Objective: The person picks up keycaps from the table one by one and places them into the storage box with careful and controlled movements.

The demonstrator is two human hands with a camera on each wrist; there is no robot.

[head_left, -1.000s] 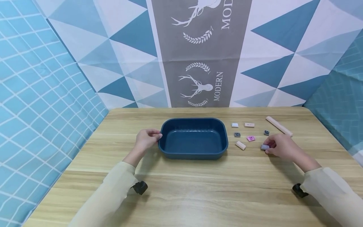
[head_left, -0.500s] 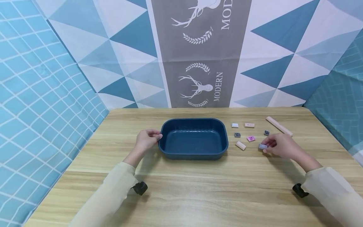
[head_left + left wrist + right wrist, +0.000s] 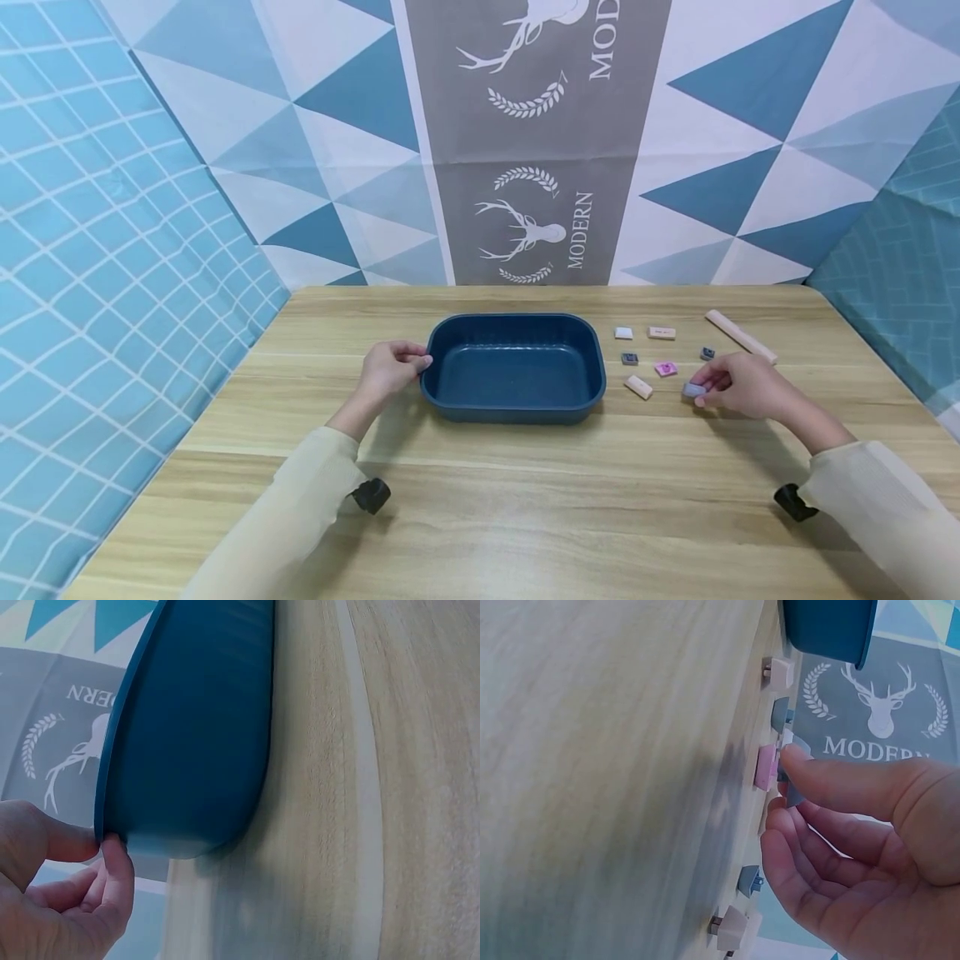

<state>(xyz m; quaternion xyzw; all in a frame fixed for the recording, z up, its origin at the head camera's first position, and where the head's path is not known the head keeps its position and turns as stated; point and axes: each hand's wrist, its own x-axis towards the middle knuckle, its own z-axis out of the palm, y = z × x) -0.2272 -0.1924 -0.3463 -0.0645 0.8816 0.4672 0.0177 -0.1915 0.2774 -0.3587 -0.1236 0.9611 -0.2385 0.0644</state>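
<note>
Currently pinching a grey keycap [image 3: 693, 389] with the right hand [image 3: 744, 386], right of the blue bin [image 3: 517, 413] and just to the near right of a pink keycap [image 3: 666, 369]. Gripping the bin's left rim with thumb and fingers of the left hand [image 3: 390, 367]. Lying at far right on the wooden table [image 3: 525, 483]: 1 long beige bar [image 3: 741, 337].

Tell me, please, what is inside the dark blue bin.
In the head view, the dark blue bin shows only its bare floor, far wall and side walls, with no object visible. The near wall's inner face is hidden, and the left hand hides some rim.
</note>
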